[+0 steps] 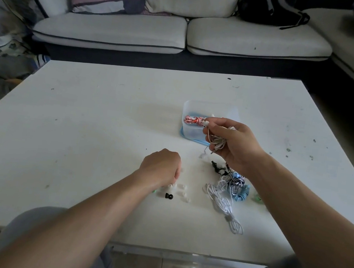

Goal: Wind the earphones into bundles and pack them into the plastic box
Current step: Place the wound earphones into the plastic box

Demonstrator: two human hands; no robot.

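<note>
Grips a white earphone bundle [217, 141] in the right hand [233, 145], just near-side of the plastic box [187, 133]. Holds the left hand [160, 168] curled, nearer and left of the box; cannot tell around what.

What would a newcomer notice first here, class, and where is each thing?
The right hand stands out first, gripping a white earphone bundle beside the clear plastic box, which holds a red-and-white bundle. Nearer, a tangled pile of earphones lies on the white table, and the left hand rests curled by scattered ear tips.
</note>
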